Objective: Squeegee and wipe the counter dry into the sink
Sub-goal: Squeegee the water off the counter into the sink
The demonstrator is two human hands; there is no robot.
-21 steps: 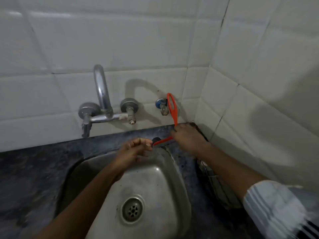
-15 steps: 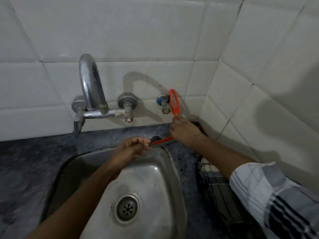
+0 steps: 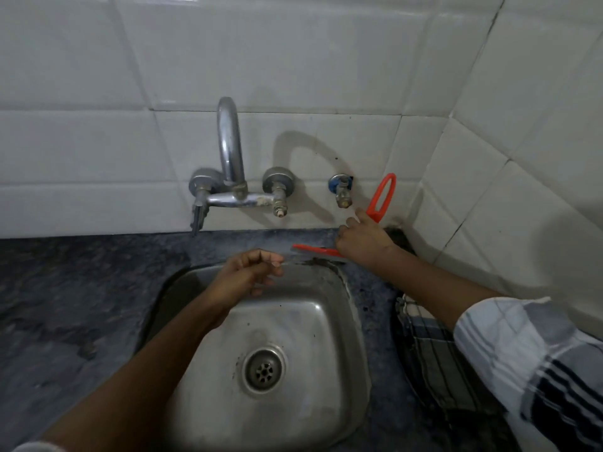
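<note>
My right hand (image 3: 362, 239) grips an orange squeegee (image 3: 382, 197) at the back right corner of the dark stone counter (image 3: 81, 288). Its looped handle sticks up against the wall tiles, and its orange blade edge lies flat on the counter strip behind the steel sink (image 3: 303, 324), pointing left. My left hand (image 3: 251, 272) hovers over the sink's back rim with its fingers curled loosely and nothing in them; it sits a short gap left of the blade tip. Water glistens on the rim between the two hands.
A chrome wall tap (image 3: 230, 177) arches over the sink's back left. A small valve (image 3: 341, 190) juts from the wall beside the squeegee handle. A checked cloth (image 3: 424, 347) lies on the counter right of the sink. White tiled walls meet in the corner on the right.
My left hand has let go of the blade tip and drawn slightly left. The squeegee handle has tilted right, with the blade lying flatter on the counter.
</note>
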